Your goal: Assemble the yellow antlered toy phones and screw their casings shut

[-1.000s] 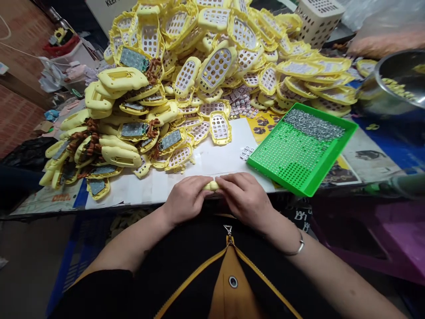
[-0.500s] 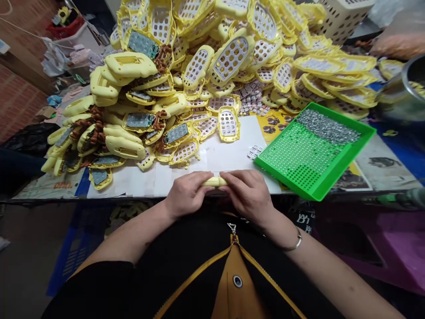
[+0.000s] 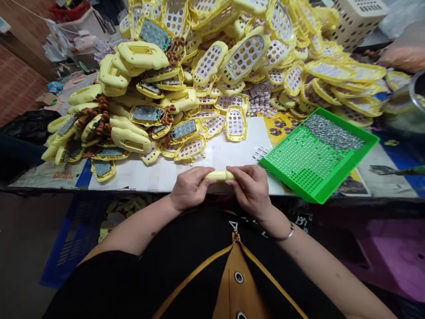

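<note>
Both grips are clamped on one pale yellow piece [image 3: 219, 176], one at each end. Clock is centred on that piece, 12 pointing away from the body.

Left hand [image 3: 191, 188]: at 9 o'clock, thumb and fingers closed on that end, only as far apart as the piece is thick. Right hand [image 3: 251, 188]: at 3 o'clock, same pinch on the other end, fingers folded in. The middle of the piece shows bare between the two grips; both ends are covered by fingers. The piece lies crosswise, 9 to 3, by the near edge of the surface [image 3: 229, 155]. Can't tell if it touches the surface or is held just above it. Its far face is hidden too.

Around it: green tray [image 3: 290, 168] at 3, near the right hand, small shiny metal parts [image 3: 332, 133] heaped at its far end. Small pale pads [image 3: 260, 153] at 2, just beside the tray corner. Single yellow shell with white perforated face [image 3: 236, 123] at 12 to 1, apart from both hands. Big pile of similar shells [image 3: 247, 57] at 12. Yellow housings with grey boards and brown cords [image 3: 148, 113] stacked at 10. Blue crate [image 3: 71, 239] at 8, below the surface
</note>
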Motion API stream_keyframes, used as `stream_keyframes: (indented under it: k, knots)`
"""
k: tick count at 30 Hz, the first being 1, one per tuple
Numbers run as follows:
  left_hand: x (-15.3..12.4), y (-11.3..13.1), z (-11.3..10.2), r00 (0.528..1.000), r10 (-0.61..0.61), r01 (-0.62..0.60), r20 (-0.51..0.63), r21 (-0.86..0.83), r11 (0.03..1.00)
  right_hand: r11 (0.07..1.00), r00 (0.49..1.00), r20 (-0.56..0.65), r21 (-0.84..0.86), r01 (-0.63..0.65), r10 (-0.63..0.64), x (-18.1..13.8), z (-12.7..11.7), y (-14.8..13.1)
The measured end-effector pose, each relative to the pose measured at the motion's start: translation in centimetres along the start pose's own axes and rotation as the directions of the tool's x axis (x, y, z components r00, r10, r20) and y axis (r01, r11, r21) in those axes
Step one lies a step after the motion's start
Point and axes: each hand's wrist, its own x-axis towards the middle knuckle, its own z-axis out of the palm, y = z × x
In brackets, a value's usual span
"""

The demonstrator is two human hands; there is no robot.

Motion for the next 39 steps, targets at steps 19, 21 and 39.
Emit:
stream_keyframes:
  k: [19,21,39]
  knots:
    - [3.3,2.3,-2.0,0.885,-0.186,0.206,0.427,-0.001,0.979,0.961,0.959,0.083,-0.040,0.275,-0.271,2.5,-2.4,-1.1]
    - [3.9,2.4,-1.8,0.884,-0.216,0.327,0.415,-0.219,0.919,0.963,0.959,-0.123,-0.117,0.242,-0.255,3.6,-3.3,-1.8]
    - [4.4,1.9,2.1,0.795,-0.477,0.540,0.375,-0.795,0.277,0.188,0.746,0.460,0.777,-0.601,0.482,1.2,0.2,-1.3]
